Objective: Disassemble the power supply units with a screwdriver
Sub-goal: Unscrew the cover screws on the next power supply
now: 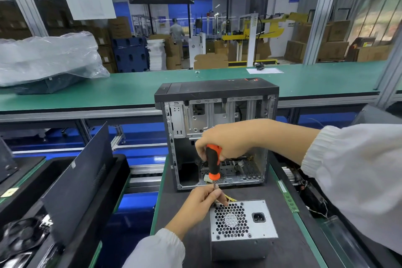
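Power supply unit under screwdriver at near edge of tabletop.

The power supply unit [241, 224] is stood on the dark tabletop [187, 243], fan grille upward, just in front of the opened computer case [217, 132]. The screwdriver [212, 164], orange and black, is held near upright over the unit's far left corner. Its handle is gripped by the right hand [228, 139], fingers curled round it. The shaft is pinched low down by the fingers of the left hand [201, 199], beside the grille. Yellow wires [231, 198] are seen behind the unit. A green memory stick [289, 199] lies along the tabletop's right edge.
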### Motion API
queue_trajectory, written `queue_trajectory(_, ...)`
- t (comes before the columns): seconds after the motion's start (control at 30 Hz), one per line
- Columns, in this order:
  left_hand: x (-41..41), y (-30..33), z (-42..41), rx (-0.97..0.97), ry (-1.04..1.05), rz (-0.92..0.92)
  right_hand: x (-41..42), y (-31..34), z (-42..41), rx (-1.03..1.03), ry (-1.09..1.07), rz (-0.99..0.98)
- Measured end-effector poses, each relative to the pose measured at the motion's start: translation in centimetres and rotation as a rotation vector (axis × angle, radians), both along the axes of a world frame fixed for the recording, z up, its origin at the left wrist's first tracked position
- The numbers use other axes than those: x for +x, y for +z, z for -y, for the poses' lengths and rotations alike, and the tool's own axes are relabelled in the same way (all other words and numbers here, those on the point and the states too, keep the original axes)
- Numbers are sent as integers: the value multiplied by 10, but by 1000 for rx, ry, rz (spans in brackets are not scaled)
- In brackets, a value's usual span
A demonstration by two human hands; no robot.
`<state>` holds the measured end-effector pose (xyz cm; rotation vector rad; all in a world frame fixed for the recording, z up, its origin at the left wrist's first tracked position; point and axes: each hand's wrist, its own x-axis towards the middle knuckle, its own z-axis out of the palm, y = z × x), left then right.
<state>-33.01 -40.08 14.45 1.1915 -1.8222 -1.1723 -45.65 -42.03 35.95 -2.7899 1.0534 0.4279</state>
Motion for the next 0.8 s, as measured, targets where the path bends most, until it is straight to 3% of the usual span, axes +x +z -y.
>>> queue_trajectory(0.13,0,1,-2,6,13,-15,2,-5,-1,-38,-78,31)
queue_trajectory(0.23,-1,2,-3,0,23,2,8,-12,-4,-306,-227,-27)
queue_trajectory(0.33,0,2,-2,-6,15,26,16,-19,-4,-490,-213,-128)
queue_trajectory(0.6,1,2,-1,27,-23,-21,10,3,-1,58,-25,-90)
queue_trajectory(0.7,2,0,-1,19,-11,-25,10,0,-2,-11,-65,-63)
queue_trajectory(0.8,2,-2,1,24,-7,-43,13,-8,-4,-292,-209,-99)
